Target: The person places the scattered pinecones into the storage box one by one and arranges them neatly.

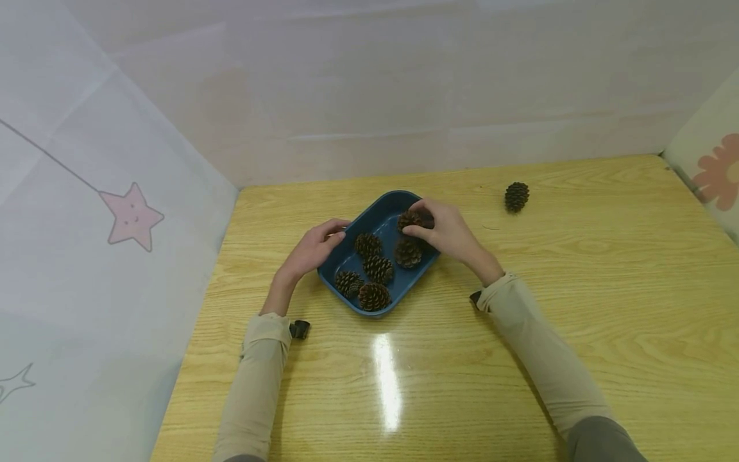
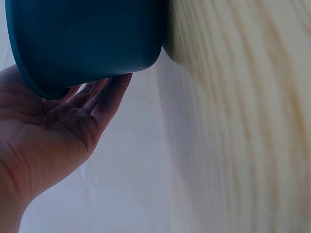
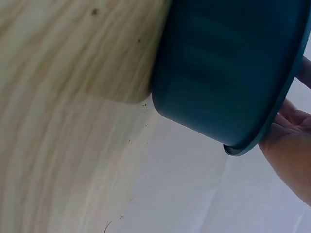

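Observation:
A blue plastic basin stands slantwise on the table with several brown pine cones in it. At its left side my left hand holds the rim, the thumb at the edge. The left wrist view shows that hand's fingers lying against the outer wall of the basin. Over the far right end my right hand reaches inside and grips a pine cone between thumb and fingers. In the right wrist view the basin wall hides that pine cone and most of the right hand.
A single pine cone lies on the wooden table to the far right, near the back edge. Pale wall sheets rise behind the table and along its left side. Small dark specks and a thin strand lie on the tabletop.

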`<state>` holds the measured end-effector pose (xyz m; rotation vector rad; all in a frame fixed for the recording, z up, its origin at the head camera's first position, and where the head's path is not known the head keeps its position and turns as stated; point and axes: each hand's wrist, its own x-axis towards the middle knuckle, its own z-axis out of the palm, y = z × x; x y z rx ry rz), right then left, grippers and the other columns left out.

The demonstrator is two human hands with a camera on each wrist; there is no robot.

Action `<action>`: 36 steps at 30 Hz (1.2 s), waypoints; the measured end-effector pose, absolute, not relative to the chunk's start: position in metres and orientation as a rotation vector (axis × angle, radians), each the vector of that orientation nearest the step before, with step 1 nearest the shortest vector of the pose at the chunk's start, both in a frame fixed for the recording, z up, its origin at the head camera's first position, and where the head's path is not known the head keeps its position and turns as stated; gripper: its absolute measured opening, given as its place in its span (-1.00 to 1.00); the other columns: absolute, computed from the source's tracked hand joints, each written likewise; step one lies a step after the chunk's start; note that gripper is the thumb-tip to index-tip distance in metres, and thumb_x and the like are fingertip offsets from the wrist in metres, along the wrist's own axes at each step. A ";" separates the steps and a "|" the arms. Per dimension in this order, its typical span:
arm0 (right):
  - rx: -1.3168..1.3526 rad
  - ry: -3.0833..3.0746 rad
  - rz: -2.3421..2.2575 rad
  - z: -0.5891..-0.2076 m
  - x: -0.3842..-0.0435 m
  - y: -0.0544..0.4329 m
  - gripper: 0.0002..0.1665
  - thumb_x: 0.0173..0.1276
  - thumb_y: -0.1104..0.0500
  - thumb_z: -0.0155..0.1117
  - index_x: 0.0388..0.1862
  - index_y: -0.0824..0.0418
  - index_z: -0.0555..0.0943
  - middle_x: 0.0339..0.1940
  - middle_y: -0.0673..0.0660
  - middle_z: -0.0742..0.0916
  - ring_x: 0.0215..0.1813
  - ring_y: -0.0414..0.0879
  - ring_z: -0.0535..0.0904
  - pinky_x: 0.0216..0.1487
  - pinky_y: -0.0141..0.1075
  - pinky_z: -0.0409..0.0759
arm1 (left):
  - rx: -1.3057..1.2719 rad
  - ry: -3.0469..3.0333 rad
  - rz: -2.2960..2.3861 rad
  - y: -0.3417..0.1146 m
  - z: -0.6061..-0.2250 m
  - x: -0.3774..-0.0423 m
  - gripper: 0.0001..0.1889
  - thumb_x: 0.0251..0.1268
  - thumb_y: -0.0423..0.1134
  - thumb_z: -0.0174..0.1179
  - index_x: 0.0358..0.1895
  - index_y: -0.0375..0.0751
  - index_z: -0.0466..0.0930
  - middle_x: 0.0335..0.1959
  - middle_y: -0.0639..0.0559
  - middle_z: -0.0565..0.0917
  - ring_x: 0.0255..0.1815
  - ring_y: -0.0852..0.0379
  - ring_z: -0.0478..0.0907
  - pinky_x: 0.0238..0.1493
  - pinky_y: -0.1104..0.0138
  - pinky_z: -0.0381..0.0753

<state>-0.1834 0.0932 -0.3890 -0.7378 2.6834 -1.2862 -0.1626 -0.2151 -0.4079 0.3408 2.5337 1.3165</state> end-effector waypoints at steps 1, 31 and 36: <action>-0.738 2.682 -1.264 -0.390 -0.184 0.093 -0.47 0.45 0.12 0.44 0.27 0.35 0.57 0.17 0.31 0.70 0.20 0.18 0.62 0.19 0.05 0.61 | 0.340 2.534 1.317 -0.215 -0.408 -0.163 -0.57 0.73 -0.18 -0.06 0.50 -0.22 0.42 0.41 -0.25 0.49 0.39 -0.20 0.44 0.42 -0.09 0.39; -0.423 2.873 -1.466 -0.379 -0.209 0.170 -0.50 0.55 0.15 0.33 0.30 0.44 0.54 0.22 0.42 0.66 0.28 0.26 0.58 0.28 0.07 0.59 | 0.350 2.528 1.308 -0.216 -0.409 -0.162 -0.55 0.74 -0.16 -0.08 0.51 -0.24 0.38 0.45 -0.27 0.45 0.43 -0.23 0.40 0.44 -0.12 0.36; -0.313 2.890 -1.494 -0.382 -0.213 0.187 -0.50 0.55 0.14 0.32 0.29 0.46 0.52 0.22 0.44 0.64 0.29 0.27 0.55 0.31 0.08 0.55 | 0.348 2.534 1.301 -0.215 -0.408 -0.162 -0.55 0.74 -0.16 -0.07 0.51 -0.24 0.39 0.44 -0.27 0.46 0.43 -0.22 0.41 0.45 -0.11 0.36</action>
